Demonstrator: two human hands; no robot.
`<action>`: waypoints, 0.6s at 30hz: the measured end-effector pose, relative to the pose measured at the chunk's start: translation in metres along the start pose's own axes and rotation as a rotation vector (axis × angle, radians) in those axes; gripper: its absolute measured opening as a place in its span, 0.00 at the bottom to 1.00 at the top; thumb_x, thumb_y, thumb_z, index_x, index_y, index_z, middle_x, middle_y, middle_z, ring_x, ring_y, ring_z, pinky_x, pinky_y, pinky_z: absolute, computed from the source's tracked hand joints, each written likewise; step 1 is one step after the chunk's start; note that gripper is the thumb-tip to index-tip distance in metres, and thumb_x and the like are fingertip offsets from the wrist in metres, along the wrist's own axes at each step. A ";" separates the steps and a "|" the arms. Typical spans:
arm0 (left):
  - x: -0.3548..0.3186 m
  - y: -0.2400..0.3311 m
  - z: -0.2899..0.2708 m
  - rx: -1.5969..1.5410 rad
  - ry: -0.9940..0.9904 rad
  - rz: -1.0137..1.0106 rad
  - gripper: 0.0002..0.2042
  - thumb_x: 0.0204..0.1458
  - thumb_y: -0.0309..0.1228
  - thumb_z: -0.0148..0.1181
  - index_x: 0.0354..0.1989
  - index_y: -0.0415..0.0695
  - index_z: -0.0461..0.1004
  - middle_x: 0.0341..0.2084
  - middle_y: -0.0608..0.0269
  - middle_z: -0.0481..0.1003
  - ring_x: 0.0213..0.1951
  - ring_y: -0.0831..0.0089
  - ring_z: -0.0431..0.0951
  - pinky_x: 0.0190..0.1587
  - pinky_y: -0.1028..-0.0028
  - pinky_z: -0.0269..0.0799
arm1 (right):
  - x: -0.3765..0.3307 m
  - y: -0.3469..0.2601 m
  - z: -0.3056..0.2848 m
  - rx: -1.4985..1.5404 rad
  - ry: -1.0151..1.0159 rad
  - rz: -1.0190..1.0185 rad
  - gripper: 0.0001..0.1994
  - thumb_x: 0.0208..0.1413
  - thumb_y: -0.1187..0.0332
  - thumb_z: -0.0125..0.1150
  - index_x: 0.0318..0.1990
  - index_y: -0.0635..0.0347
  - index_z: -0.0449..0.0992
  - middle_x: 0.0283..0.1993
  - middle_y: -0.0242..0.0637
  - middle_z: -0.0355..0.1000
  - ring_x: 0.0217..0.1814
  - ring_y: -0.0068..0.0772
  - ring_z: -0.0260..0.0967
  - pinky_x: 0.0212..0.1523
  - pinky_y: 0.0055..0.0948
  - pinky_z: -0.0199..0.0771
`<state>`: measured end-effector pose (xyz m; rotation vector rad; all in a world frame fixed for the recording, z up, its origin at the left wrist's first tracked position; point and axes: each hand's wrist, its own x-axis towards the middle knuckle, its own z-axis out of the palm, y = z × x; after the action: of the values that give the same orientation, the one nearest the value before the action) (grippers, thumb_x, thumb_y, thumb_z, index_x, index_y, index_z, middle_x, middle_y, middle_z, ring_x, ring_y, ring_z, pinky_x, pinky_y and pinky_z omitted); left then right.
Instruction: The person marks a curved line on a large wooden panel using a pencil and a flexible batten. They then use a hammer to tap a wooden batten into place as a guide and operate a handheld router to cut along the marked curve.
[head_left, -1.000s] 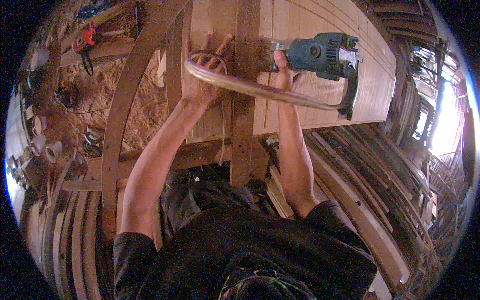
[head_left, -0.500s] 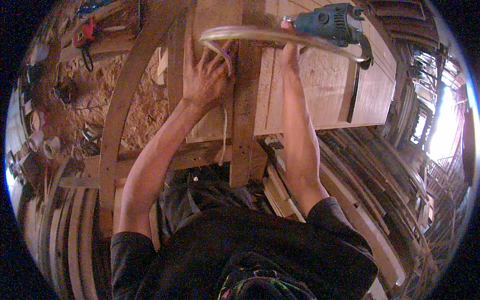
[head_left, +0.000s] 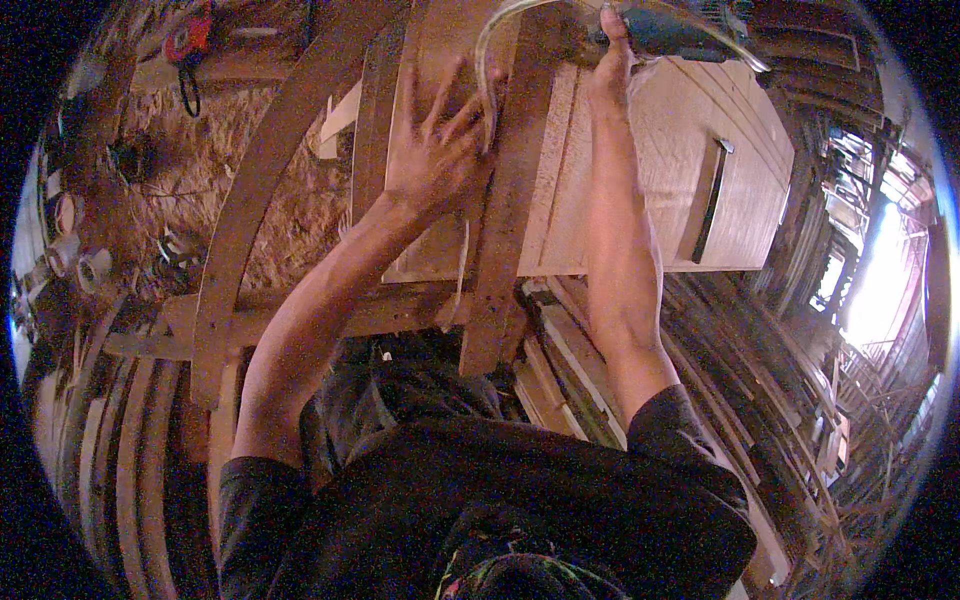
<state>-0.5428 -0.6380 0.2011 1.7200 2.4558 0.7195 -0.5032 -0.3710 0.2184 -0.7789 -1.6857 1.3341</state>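
My left hand point(head_left: 435, 155) lies with fingers spread on a wooden panel point(head_left: 425, 255), next to a dark wooden beam point(head_left: 510, 190). At the top of the view, my right hand point(head_left: 612, 75) grips a teal corded power tool point(head_left: 670, 32), thumb up along its left end. The tool's exact kind cannot be made out, and the upper edge cuts part of it off. From its right end a pale, yellowish cord point(head_left: 485, 60) loops over to the left and hangs down past my left fingers. Under my right forearm is a pale grooved wooden panel point(head_left: 660, 190).
A curved wooden piece point(head_left: 245, 190) stands left of my left arm, with sawdust point(head_left: 290, 220) beyond it. A red tool with a black loop point(head_left: 187, 38) sits at the far left. Stacked boards point(head_left: 720, 370) fill the right; a dark narrow bar or slot point(head_left: 711, 205) marks the pale panel.
My right hand and the power tool have moved farther away and slightly right. The cord loop has risen with them. My left hand stays spread on the wood while the whole view shifts a little.
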 end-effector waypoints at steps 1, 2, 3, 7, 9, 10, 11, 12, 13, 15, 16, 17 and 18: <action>0.002 0.001 -0.003 0.083 -0.076 -0.005 0.27 0.60 0.48 0.51 0.67 0.54 0.68 0.72 0.70 0.60 0.78 0.55 0.42 0.73 0.32 0.27 | 0.002 0.002 0.002 0.001 -0.005 -0.002 0.33 0.50 0.64 0.72 0.64 0.58 0.68 0.62 0.34 0.68 0.61 0.32 0.65 0.64 0.37 0.65; 0.005 0.004 -0.009 0.163 -0.151 -0.007 0.27 0.60 0.49 0.50 0.68 0.54 0.68 0.71 0.69 0.61 0.78 0.55 0.42 0.73 0.32 0.27 | 0.004 0.002 0.002 -0.004 -0.003 -0.002 0.33 0.50 0.64 0.72 0.64 0.58 0.68 0.62 0.34 0.68 0.61 0.32 0.65 0.64 0.37 0.65; 0.005 0.006 -0.012 0.166 -0.167 -0.013 0.27 0.60 0.49 0.50 0.67 0.54 0.69 0.71 0.69 0.62 0.78 0.55 0.42 0.73 0.32 0.27 | 0.009 0.003 0.003 -0.007 -0.006 -0.006 0.33 0.50 0.64 0.72 0.64 0.58 0.67 0.62 0.34 0.68 0.61 0.32 0.65 0.64 0.37 0.65; 0.007 0.010 -0.018 0.049 -0.128 -0.040 0.25 0.60 0.49 0.50 0.64 0.55 0.73 0.69 0.69 0.64 0.77 0.54 0.42 0.73 0.32 0.26 | 0.022 0.003 0.007 -0.018 -0.006 -0.018 0.33 0.50 0.64 0.72 0.64 0.58 0.67 0.62 0.35 0.68 0.61 0.32 0.65 0.64 0.37 0.65; 0.007 0.010 -0.018 -0.003 -0.075 -0.054 0.24 0.60 0.48 0.49 0.63 0.54 0.74 0.70 0.69 0.64 0.77 0.54 0.42 0.73 0.33 0.26 | 0.024 0.004 0.011 -0.018 -0.012 -0.021 0.33 0.50 0.64 0.72 0.64 0.58 0.67 0.62 0.35 0.68 0.61 0.32 0.65 0.65 0.37 0.65; 0.007 0.009 -0.018 0.006 -0.055 -0.061 0.24 0.61 0.48 0.49 0.62 0.54 0.75 0.70 0.69 0.64 0.77 0.54 0.43 0.73 0.33 0.26 | 0.027 0.004 0.014 -0.020 -0.017 -0.026 0.33 0.50 0.64 0.72 0.64 0.58 0.67 0.62 0.35 0.68 0.61 0.32 0.65 0.65 0.37 0.64; 0.008 0.011 -0.018 0.013 -0.038 -0.065 0.24 0.61 0.48 0.49 0.62 0.54 0.75 0.70 0.69 0.63 0.77 0.54 0.43 0.73 0.33 0.26 | 0.028 0.004 0.013 -0.020 -0.014 -0.023 0.33 0.50 0.64 0.72 0.64 0.58 0.67 0.62 0.35 0.68 0.61 0.33 0.65 0.65 0.37 0.64; 0.009 0.011 -0.018 0.019 -0.050 -0.066 0.23 0.61 0.47 0.49 0.62 0.54 0.75 0.70 0.69 0.63 0.77 0.54 0.43 0.73 0.33 0.26 | 0.029 0.005 0.012 -0.020 -0.013 -0.022 0.33 0.50 0.64 0.72 0.64 0.58 0.67 0.62 0.35 0.68 0.61 0.33 0.65 0.65 0.37 0.64; 0.009 0.013 -0.019 0.025 -0.063 -0.066 0.23 0.62 0.47 0.48 0.62 0.54 0.74 0.70 0.69 0.63 0.77 0.54 0.43 0.73 0.33 0.26 | 0.029 0.006 0.012 -0.024 -0.014 -0.022 0.33 0.50 0.64 0.72 0.64 0.58 0.67 0.62 0.35 0.68 0.61 0.33 0.65 0.65 0.37 0.64; 0.008 0.012 -0.018 0.030 -0.047 -0.070 0.23 0.63 0.47 0.47 0.63 0.54 0.74 0.71 0.68 0.63 0.77 0.54 0.44 0.73 0.32 0.26 | 0.031 0.006 0.014 -0.023 -0.014 -0.024 0.33 0.50 0.64 0.72 0.64 0.58 0.67 0.62 0.35 0.68 0.61 0.33 0.65 0.65 0.37 0.64; 0.008 0.012 -0.016 0.028 -0.022 -0.071 0.23 0.63 0.46 0.47 0.63 0.54 0.73 0.71 0.68 0.62 0.77 0.54 0.44 0.73 0.32 0.27 | 0.031 0.006 0.014 -0.024 -0.017 -0.023 0.33 0.50 0.64 0.72 0.64 0.58 0.67 0.62 0.35 0.68 0.62 0.33 0.65 0.65 0.38 0.64; 0.008 0.012 -0.014 0.026 0.005 -0.072 0.23 0.63 0.46 0.46 0.64 0.54 0.73 0.71 0.68 0.62 0.77 0.54 0.44 0.73 0.32 0.27 | 0.033 0.006 0.015 -0.023 -0.018 -0.024 0.33 0.50 0.63 0.72 0.64 0.58 0.67 0.62 0.35 0.68 0.62 0.33 0.65 0.65 0.38 0.64; 0.008 0.012 -0.012 0.026 0.010 -0.072 0.23 0.63 0.46 0.46 0.64 0.54 0.73 0.71 0.68 0.62 0.77 0.54 0.44 0.73 0.32 0.27 | 0.033 0.006 0.015 -0.024 -0.017 -0.028 0.33 0.50 0.63 0.72 0.64 0.58 0.67 0.62 0.35 0.68 0.62 0.33 0.65 0.65 0.38 0.64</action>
<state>-0.5388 -0.6316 0.2185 1.6302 2.5300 0.6936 -0.5322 -0.3479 0.2183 -0.7569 -1.7225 1.3064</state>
